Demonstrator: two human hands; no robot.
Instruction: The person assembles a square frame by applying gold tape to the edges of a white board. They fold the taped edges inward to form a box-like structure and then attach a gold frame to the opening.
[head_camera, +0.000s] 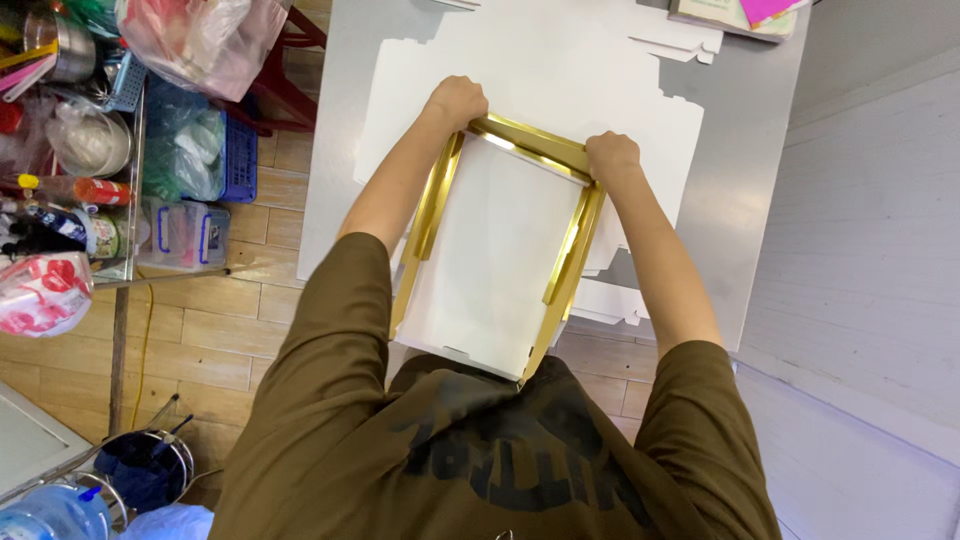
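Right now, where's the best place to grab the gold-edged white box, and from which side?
Grip the gold-edged white box at its two far corners, coming over the top from the near side, as the left hand and right hand do. The raised gold flaps meet there, probably giving the firmest edge.

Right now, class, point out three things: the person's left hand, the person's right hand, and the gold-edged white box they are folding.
left hand (457, 100), head view, on the knuckles.
right hand (611, 156), head view, on the back of the hand.
gold-edged white box (495, 250), head view, on the white inner base panel.
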